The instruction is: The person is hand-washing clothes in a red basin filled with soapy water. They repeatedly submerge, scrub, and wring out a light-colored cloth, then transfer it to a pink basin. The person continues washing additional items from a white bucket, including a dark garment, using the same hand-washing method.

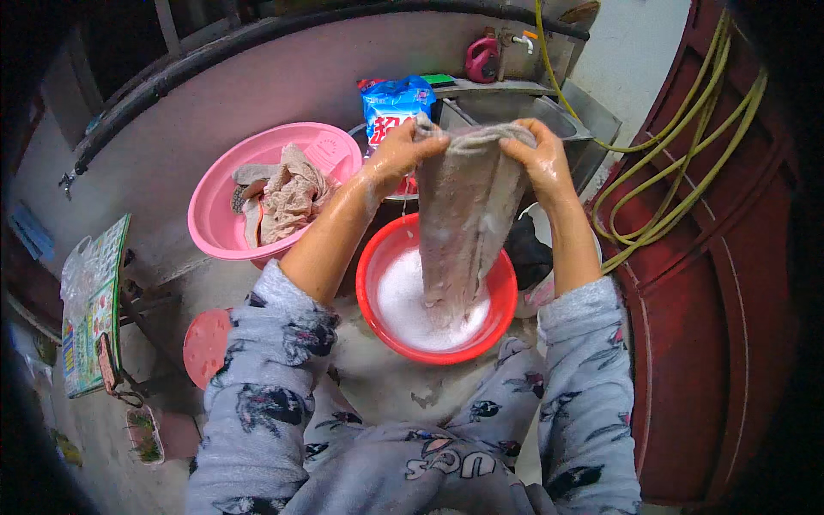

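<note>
A wet, greyish-beige cloth (pixel 465 212) hangs from both hands, its top edge gathered between them. My left hand (pixel 402 153) pinches one upper corner and my right hand (pixel 539 158) grips the other. Both hands and forearms look wet. The cloth's lower end reaches into the white suds inside a red plastic basin (pixel 368 315) on the floor. What lies under the suds is hidden. A thin drip falls below my left hand.
A pink basin (pixel 209 219) with crumpled clothes (pixel 293 196) stands at the left. Beyond the hands are a blue detergent bag (pixel 399 96), a metal sink (pixel 508 106) and a pink bottle (pixel 483 59). Dark cloth (pixel 529 251) lies right of the red basin. A yellow hose (pixel 669 187) hangs at the right.
</note>
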The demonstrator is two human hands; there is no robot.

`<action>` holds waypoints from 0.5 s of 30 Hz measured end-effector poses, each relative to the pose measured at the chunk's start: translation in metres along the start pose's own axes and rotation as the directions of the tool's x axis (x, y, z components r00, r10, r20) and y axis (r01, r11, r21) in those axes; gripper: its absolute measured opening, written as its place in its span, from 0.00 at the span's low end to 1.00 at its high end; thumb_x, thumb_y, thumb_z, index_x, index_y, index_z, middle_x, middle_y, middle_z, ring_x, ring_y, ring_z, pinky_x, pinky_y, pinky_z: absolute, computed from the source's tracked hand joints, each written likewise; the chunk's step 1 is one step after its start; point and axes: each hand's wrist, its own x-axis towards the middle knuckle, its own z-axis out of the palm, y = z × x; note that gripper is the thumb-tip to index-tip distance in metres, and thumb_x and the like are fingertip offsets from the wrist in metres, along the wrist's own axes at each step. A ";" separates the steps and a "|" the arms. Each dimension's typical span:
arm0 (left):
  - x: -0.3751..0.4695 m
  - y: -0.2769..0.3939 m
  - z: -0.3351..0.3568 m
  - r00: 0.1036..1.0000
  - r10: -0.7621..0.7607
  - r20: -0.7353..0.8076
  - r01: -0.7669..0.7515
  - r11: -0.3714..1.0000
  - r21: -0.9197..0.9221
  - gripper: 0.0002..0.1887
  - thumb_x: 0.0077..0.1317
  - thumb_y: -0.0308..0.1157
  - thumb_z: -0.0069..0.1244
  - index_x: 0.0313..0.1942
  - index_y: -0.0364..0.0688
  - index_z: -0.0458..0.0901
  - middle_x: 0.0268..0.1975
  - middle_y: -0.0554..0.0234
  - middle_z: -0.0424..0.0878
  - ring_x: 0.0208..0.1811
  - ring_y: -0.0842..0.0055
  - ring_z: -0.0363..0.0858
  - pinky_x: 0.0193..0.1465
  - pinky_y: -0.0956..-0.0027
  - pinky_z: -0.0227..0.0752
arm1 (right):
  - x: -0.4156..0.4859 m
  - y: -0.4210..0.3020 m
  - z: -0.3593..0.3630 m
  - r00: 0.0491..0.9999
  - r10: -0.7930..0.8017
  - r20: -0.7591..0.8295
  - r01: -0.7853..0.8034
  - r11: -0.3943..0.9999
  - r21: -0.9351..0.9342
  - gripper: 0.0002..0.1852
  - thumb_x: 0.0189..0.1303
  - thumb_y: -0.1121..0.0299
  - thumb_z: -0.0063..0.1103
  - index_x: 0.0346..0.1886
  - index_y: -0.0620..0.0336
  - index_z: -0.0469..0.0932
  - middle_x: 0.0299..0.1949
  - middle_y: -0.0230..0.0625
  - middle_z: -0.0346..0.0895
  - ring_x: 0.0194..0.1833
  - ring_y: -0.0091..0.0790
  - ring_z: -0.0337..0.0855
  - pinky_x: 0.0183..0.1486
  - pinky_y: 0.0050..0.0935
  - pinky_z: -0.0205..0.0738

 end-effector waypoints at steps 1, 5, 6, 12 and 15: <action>0.009 0.014 -0.003 0.999 0.031 -0.022 -0.031 0.999 -0.013 0.18 0.55 0.38 0.56 0.41 0.38 0.75 0.36 0.65 0.77 0.39 0.79 0.72 0.44 0.71 0.65 | 0.010 -0.013 -0.004 0.996 -0.081 -0.031 0.082 0.995 0.057 0.14 0.46 0.71 0.63 0.37 0.64 0.74 0.31 0.29 0.75 0.33 0.21 0.72 0.38 0.21 0.67; 0.013 0.051 -0.002 0.977 0.215 0.020 -0.214 0.977 -0.015 0.17 0.57 0.41 0.55 0.41 0.39 0.76 0.37 0.67 0.77 0.39 0.82 0.72 0.46 0.74 0.64 | 0.019 -0.042 -0.010 0.993 -0.107 0.054 0.101 0.990 0.103 0.19 0.49 0.67 0.63 0.44 0.61 0.71 0.37 0.29 0.73 0.39 0.22 0.72 0.45 0.22 0.65; 0.017 0.039 -0.010 0.976 0.202 0.080 -0.211 0.969 0.129 0.16 0.57 0.41 0.54 0.40 0.39 0.76 0.35 0.67 0.78 0.37 0.80 0.74 0.43 0.72 0.67 | 0.015 -0.039 -0.001 0.991 -0.084 0.106 0.074 0.993 0.093 0.19 0.48 0.68 0.63 0.44 0.62 0.71 0.38 0.31 0.73 0.40 0.24 0.72 0.47 0.23 0.65; -0.028 -0.106 0.019 0.993 0.054 0.105 -0.106 0.802 0.588 0.17 0.47 0.39 0.54 0.34 0.38 0.80 0.35 0.48 0.80 0.34 0.61 0.79 0.37 0.62 0.72 | -0.054 0.092 0.058 0.834 0.218 0.507 -0.172 0.976 -0.137 0.35 0.36 0.69 0.68 0.53 0.64 0.65 0.48 0.42 0.71 0.51 0.34 0.70 0.54 0.32 0.64; -0.076 -0.157 0.045 0.945 -0.291 0.147 0.286 0.957 0.059 0.17 0.48 0.32 0.53 0.39 0.36 0.76 0.32 0.57 0.79 0.37 0.74 0.77 0.39 0.70 0.70 | -0.112 0.153 0.085 0.855 0.199 0.480 -0.113 0.973 -0.201 0.35 0.35 0.68 0.67 0.53 0.61 0.67 0.49 0.43 0.72 0.52 0.39 0.72 0.54 0.32 0.64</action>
